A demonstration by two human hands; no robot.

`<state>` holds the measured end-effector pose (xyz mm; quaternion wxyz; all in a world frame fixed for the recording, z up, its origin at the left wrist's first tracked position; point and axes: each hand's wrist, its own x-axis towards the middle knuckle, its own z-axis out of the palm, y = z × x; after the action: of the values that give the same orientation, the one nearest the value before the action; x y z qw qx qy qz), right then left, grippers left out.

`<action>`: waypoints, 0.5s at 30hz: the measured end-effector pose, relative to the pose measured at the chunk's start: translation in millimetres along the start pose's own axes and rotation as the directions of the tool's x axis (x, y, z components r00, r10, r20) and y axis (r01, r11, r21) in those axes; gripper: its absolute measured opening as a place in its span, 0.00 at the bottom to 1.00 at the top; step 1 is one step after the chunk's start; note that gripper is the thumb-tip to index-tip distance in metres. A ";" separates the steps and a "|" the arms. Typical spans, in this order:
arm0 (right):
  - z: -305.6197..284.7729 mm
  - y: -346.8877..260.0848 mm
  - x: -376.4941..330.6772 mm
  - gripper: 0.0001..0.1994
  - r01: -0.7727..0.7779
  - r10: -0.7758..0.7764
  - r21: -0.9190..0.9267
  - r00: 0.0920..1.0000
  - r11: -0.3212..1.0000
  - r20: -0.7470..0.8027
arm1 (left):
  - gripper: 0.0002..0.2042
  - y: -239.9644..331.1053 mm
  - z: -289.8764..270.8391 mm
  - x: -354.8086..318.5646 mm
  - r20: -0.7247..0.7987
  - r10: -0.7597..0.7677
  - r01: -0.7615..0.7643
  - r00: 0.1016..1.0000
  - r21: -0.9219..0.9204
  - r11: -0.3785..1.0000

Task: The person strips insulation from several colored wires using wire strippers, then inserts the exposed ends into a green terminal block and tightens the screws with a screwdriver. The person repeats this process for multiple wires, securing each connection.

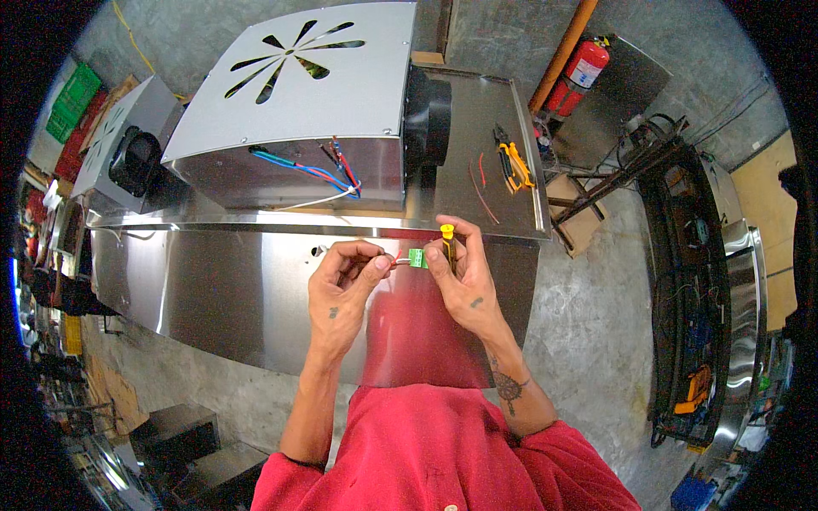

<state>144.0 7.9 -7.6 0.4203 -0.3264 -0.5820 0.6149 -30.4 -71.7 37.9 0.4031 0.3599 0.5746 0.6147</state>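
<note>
My left hand (348,277) pinches thin wires (399,261), one red and one pale, whose ends meet a small green terminal block (417,258). Whether the ends sit inside the block I cannot tell. On its other side, my right hand (460,272) grips the block between thumb and fingers. A yellow-and-black screwdriver (448,238) stands upright in that same hand, handle up. Just beyond, a grey metal housing (290,94) with a flower-shaped vent has a bundle of blue, red and black wires (328,175) hanging from its open front.
Pliers with orange handles (514,163) and red wire offcuts (483,183) lie on the steel top (464,111) to the right. A second grey housing (128,140) stands at the left. A fire extinguisher (581,72) and a black shelf rack (682,298) are on the right.
</note>
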 end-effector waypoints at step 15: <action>10.0 -0.8 -5.3 0.29 -0.194 0.186 0.542 0.980 0.818 0.070 | 0.08 -7.3 5.5 -4.0 -0.064 0.151 -0.145 0.986 0.093 0.985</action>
<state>137.4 -1.2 -6.2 0.4285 -0.2451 -0.3501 0.7960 -23.1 -72.9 31.1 0.3192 0.3969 0.5867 0.6296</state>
